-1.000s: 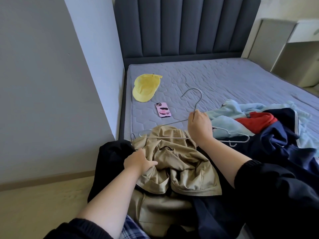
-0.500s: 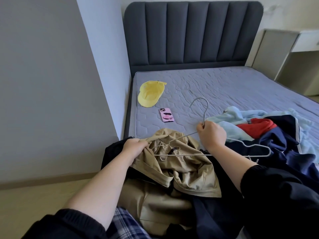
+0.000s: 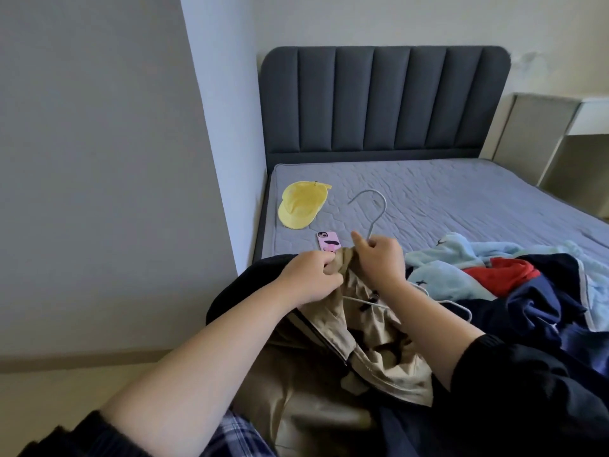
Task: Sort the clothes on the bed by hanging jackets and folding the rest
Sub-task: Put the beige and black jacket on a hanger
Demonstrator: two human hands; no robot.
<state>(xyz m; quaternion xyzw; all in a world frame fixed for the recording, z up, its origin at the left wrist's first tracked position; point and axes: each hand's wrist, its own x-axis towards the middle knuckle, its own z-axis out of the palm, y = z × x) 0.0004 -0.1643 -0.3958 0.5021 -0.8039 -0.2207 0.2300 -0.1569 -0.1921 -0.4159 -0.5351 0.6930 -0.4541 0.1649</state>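
The tan jacket (image 3: 372,351) lies bunched at the near edge of the bed (image 3: 461,199), on top of a black garment (image 3: 244,282) and just in front of the person. That puts its collar end within easy reach of both hands. A wire hanger (image 3: 377,223) stands over it with the hook pointing up and away, towards the headboard (image 3: 385,100). Its shoulder bars run down across the jacket's open front, and one end pokes out to the right over a navy garment (image 3: 543,305). This looks like the step of feeding the hanger into the jacket's shoulders, so the collar is pulled up to the neck of the hanger rather than left flat. The left hand (image 3: 309,278) is curled, with its fingertips pinching a fold of the tan cloth at the collar, apparently to hold it taut. The right hand (image 3: 382,258) is closed round the hanger at the base of the hook, with one finger raised free. Its lower fingers touch the same cloth, though whether they also grip it cannot be told. The two hands sit just beside each other. The rest of the pile waits to the right: a light blue garment (image 3: 438,275) with a red garment (image 3: 504,275) lying on it, both partly under the navy one, and none of them folded yet. A yellow cap (image 3: 301,206) and a pink phone (image 3: 328,240) lie further up the mattress on the left, with the phone near the hands.
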